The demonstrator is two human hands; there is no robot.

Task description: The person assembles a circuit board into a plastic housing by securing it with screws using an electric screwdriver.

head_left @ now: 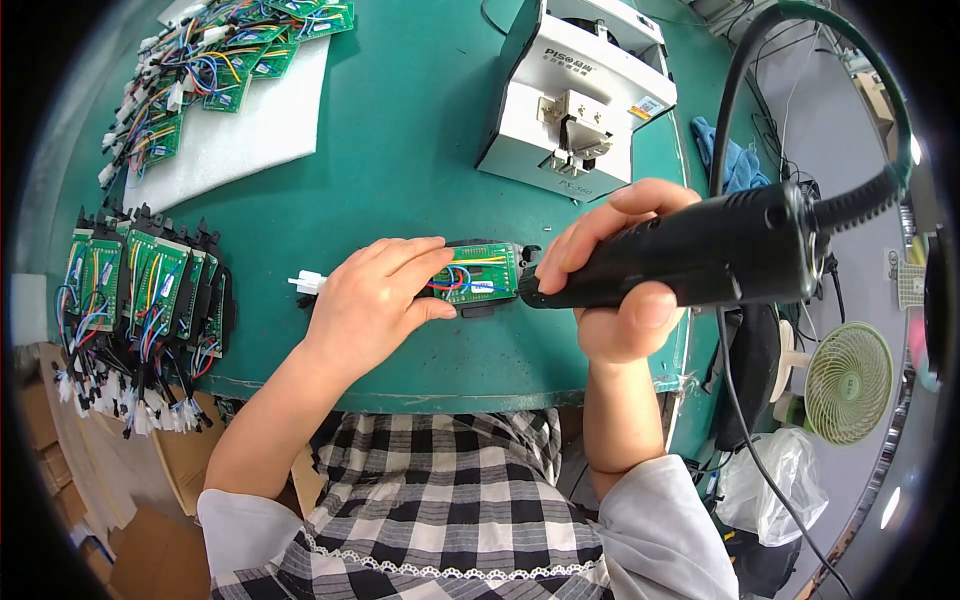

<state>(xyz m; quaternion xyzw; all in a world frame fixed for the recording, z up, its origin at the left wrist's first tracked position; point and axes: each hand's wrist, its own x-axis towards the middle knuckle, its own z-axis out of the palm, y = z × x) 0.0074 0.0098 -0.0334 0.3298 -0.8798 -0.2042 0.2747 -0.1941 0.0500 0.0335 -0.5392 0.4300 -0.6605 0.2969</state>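
Note:
A green circuit board (pixel 480 272) with yellow, red and blue wires sits in a black plastic frame (pixel 478 311) on the table before me. My left hand (pixel 375 290) grips its left end, fingers on the far side and thumb on the near side. A white connector (pixel 307 282) sticks out left of that hand. My right hand (pixel 625 275) is wrapped round a black corded electric screwdriver (pixel 700 250), held nearly level. The tool's front end is at the frame's right end; its bit is hidden, so I cannot tell whether it touches.
Several framed boards (pixel 150 275) with hanging wires stand at the left edge. Loose wired boards (pixel 230 75) lie on white foam (pixel 270 130) at the far left. A white screw-feeder machine (pixel 585 105) stands at the back. A blue cloth (pixel 732 160) and green fan (pixel 848 383) are at right.

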